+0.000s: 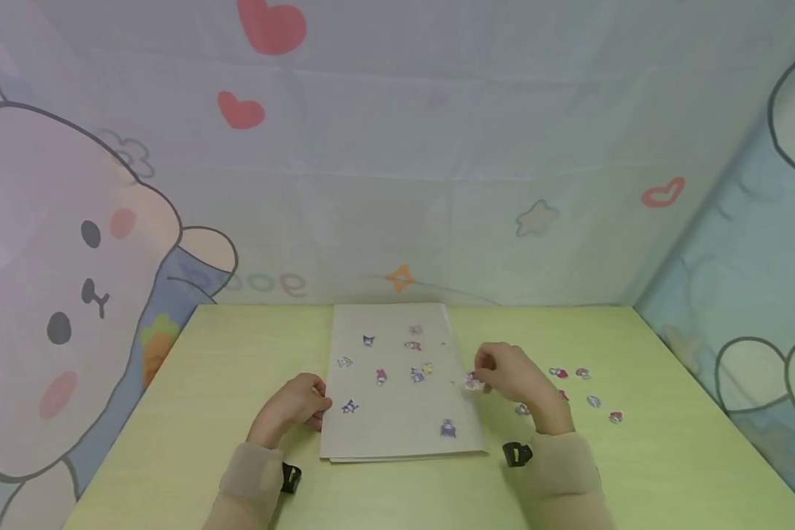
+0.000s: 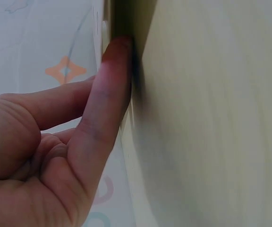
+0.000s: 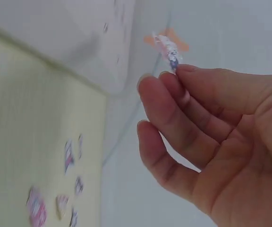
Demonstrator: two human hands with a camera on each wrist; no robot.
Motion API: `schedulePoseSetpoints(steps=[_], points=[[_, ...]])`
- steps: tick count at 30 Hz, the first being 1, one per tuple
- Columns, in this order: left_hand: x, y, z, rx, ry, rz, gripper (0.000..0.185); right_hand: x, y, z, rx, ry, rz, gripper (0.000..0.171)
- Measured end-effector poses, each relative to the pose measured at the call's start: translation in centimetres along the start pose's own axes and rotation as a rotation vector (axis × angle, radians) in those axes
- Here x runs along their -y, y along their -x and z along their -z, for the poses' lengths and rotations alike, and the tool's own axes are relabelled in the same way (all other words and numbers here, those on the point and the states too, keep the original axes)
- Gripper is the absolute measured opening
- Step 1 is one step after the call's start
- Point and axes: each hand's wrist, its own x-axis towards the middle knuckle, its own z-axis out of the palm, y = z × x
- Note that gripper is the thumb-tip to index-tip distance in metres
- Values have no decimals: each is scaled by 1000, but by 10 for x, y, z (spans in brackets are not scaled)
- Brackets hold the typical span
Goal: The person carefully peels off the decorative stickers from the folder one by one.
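Two hands work at the sheet [image 1: 397, 383] lying flat on the green surface [image 1: 205, 412]. Your left hand [image 1: 294, 406] rests at the sheet's left edge, probably to keep it from sliding; its forefinger [image 2: 110, 90] is extended and presses there, gripping nothing. Your right hand [image 1: 513, 379] hovers just off the right edge, fingers [image 3: 166, 101] closed on a small sticker [image 3: 166, 49] pinched at the tips. Loose stickers [image 1: 586, 394] lie on the surface to the right, well apart from the sheet.
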Motion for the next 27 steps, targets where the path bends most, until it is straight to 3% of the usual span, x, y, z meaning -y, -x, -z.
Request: schedulePoseSetpoints(steps=[6, 15, 20, 27], points=[[-1, 0, 3, -2, -21, 9, 7, -31, 7, 10, 15, -22, -110, 7], [0, -2, 3, 3, -7, 1, 7, -49, 4, -4, 17, -58, -285, 8], [-1, 0, 2, 4, -9, 2, 7, -49, 2, -9, 11, -57, -288, 8], [-2, -1, 0, 8, -13, 1, 6, -52, 1, -14, -19, 32, -294, 13]])
